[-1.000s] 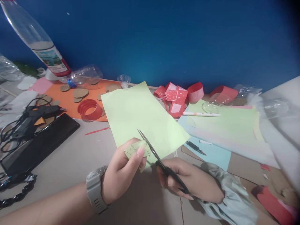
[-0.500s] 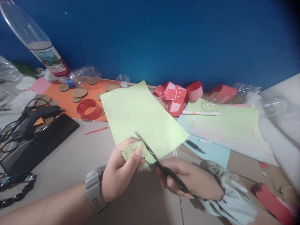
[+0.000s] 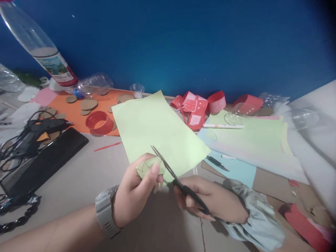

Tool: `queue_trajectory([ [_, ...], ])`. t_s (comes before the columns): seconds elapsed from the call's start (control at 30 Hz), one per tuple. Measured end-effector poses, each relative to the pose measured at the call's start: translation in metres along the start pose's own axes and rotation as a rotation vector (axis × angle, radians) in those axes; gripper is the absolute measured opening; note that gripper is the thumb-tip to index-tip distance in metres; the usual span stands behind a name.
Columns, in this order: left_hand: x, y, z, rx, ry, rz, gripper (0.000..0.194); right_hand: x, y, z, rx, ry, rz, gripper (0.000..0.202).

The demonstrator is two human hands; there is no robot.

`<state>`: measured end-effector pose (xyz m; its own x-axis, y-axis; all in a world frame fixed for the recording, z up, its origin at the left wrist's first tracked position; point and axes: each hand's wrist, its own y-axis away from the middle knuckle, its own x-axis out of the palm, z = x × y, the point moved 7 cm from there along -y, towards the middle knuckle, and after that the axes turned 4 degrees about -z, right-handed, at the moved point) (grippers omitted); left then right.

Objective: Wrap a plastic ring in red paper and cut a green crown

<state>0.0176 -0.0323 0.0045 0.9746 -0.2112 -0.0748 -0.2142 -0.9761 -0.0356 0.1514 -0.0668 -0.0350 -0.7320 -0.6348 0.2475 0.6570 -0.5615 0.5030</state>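
Note:
Between thumb and fingers, my left hand (image 3: pixel 140 183) pinches a small piece of light green paper (image 3: pixel 145 167) with dark pen lines on it. My right hand (image 3: pixel 202 196) grips black-handled scissors (image 3: pixel 172 173), its fingers around the handles. The blades point up and left, nearly together, along the right edge of the paper piece. Behind both hands a large sheet of light green paper (image 3: pixel 154 126) lies flat on the table. The fingers of my left hand partly hide the drawn piece.
On the left are a black phone-like slab (image 3: pixel 49 161), a glue gun (image 3: pixel 39 133) and a red ring (image 3: pixel 99 123). A tall plastic bottle (image 3: pixel 49 59) leans at the back. Red paper shapes (image 3: pixel 194 108), a marker (image 3: pixel 223 126) and a craft knife (image 3: pixel 217 163) lie to the right.
Both hands stay in nearly the same place. The scissor blades look slightly closer together, and the paper piece has tilted a little.

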Motion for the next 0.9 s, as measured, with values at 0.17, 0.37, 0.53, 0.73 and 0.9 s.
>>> queue_trajectory([
  [0.17,0.0,0.0,0.002,0.003,-0.014,0.001,0.036,0.001,0.0,0.004,-0.008,-0.007,-0.007,0.052],
  [0.37,0.001,-0.001,0.0,0.01,-0.032,0.002,0.038,0.0,0.0,0.003,0.006,-0.002,-0.003,0.054],
  [0.53,0.001,0.0,0.002,-0.001,-0.016,0.013,0.038,0.0,0.001,0.0,-0.002,0.032,0.036,0.053],
  [0.73,0.001,0.0,0.001,0.01,0.006,0.016,0.038,0.0,0.001,0.0,0.035,0.041,-0.004,0.042],
  [0.9,0.015,0.003,-0.006,0.048,0.119,0.203,0.025,0.0,0.001,0.006,0.006,-0.004,-0.039,0.03],
])
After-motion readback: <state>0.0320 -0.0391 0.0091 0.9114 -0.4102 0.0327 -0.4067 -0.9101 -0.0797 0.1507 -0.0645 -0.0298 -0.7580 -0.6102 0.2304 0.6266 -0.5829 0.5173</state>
